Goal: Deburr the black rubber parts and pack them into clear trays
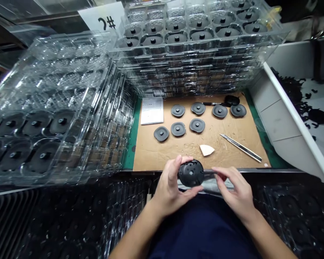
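Observation:
My left hand (pixel 172 187) grips a round black plastic part (pixel 191 173) by its rim, between thumb and fingers, just over the table's front edge. Its inner side, with a small central hub, faces me. A thin dark strip (pixel 210 172) reaches from the part's right edge to my right hand (pixel 234 189), which pinches its end; whether strip and part are joined I cannot tell. Beyond the hands, several grey round parts (pixel 178 129) with central posts lie on a cardboard sheet (pixel 178 154). A pale wedge-shaped block (pixel 206 150) and a craft knife (pixel 241 147) lie nearer.
Stacked clear trays (pixel 189 68) with grey parts stand behind the cardboard; another tray stack (pixel 97 118) rises at left. A paper pad (pixel 152 111) lies at the cardboard's back left. At right, a white bin (pixel 291 118) borders black scraps. A black handled object (pixel 231 100) lies at the back.

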The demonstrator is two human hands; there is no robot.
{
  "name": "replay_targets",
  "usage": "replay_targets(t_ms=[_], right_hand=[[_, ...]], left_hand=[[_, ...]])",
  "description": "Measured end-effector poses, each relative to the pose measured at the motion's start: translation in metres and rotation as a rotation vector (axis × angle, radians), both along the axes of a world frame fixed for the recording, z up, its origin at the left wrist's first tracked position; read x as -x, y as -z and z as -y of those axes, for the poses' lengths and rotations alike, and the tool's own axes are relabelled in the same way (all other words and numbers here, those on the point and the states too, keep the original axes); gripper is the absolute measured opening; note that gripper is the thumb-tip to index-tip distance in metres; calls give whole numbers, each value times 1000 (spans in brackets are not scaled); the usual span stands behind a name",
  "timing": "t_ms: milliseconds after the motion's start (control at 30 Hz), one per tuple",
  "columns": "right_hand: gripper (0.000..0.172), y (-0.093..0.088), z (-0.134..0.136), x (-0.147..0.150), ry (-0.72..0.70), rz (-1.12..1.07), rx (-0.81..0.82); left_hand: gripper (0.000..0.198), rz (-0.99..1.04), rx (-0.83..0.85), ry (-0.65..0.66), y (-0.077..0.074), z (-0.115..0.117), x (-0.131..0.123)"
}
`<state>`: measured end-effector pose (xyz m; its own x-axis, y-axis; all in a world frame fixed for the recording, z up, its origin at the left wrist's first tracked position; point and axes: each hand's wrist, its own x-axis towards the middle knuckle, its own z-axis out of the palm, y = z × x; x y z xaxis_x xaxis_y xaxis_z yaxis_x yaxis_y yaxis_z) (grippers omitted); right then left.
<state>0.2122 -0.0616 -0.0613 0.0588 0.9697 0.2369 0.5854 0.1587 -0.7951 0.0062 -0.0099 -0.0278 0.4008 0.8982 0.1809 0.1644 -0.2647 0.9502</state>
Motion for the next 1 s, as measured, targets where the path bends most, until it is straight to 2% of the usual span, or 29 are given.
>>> replay_targets(t_ms=[67,133,200,233,300,333,400,500,600,733,833,933,1000], right_hand=[[37,-6,-5,0,-125,52,-100],[41,-12,-11,-1,-229,108,-174],[35,-19,-17,0,-303,142,-205],[28,-21,-19,1,-308,130,-207],[16,-25,-22,6,-220,47,-136],[23,-25,-22,9,-157,-5,-82],[36,-22,-21,18,-74,-78,13],[42,-10,-14,28,-170,-95,51],[40,11,-12,29,-365,-75,157],[40,42,-30,35,-566,75,292],[38,56,-47,51,-673,293,342],[34,63,-57,62,-677,536,403],[35,70,-60,62,-676,600,421]], left_hand=[[102,-55,-62,13,-1,2,1],[101,-98,-52,19,-3,1,1],[87,-93,127,44,-4,0,-2],[74,-60,283,62,-4,0,-4],[48,41,587,101,-2,1,-9],[44,87,680,111,0,2,-11],[51,114,729,103,6,5,-12],[47,61,696,0,13,15,3],[34,-71,686,-175,14,35,42],[23,-332,680,-496,7,86,125],[23,-583,693,-803,-8,147,198],[26,-857,758,-1152,-27,224,264],[28,-1007,842,-1346,-38,277,300]])
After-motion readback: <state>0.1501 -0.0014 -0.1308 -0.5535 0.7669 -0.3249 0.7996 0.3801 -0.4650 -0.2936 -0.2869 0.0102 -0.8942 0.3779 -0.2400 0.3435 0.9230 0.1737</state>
